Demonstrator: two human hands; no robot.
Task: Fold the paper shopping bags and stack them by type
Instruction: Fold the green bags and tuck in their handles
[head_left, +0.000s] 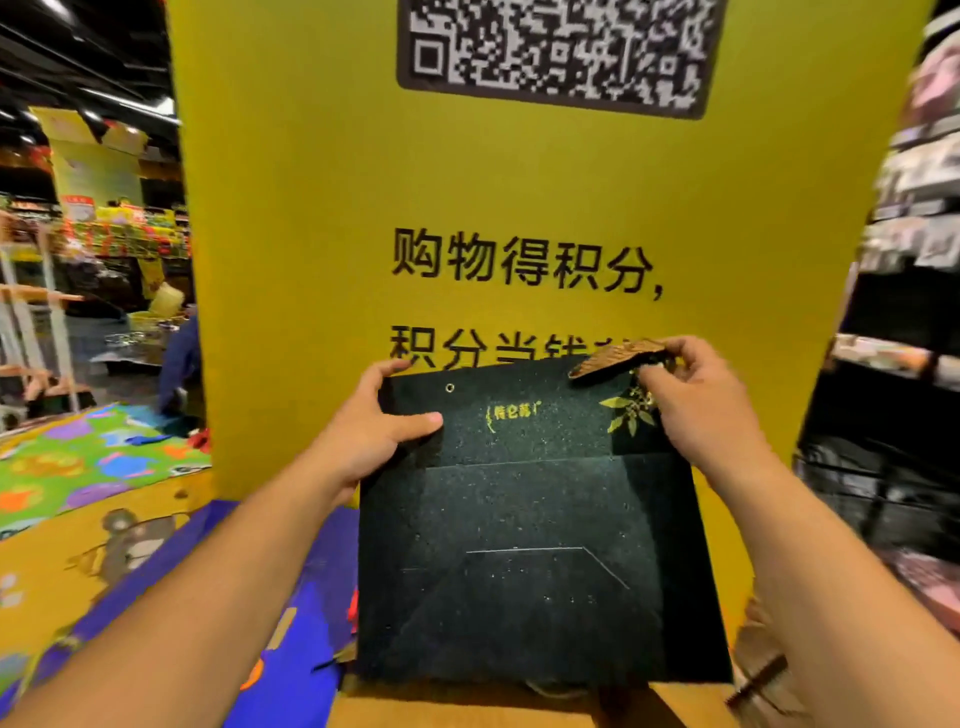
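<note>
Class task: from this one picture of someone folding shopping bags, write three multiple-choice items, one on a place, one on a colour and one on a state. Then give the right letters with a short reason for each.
1. Where does the left hand grip the black bag?
A. its top left corner
B. its bottom edge
C. the middle of its right side

2. What colour is the board behind the bag?
A. red
B. yellow
C. white

3. What state is the bag in?
A. standing open
B. flattened, with creases showing
C. torn in two

Answers:
1 A: the thumb lies on the bag's front, just below the eyelet near that corner.
2 B: the board's face is yellow around its black print.
3 B: the bag shows as one flat panel with fold lines across it.
</note>
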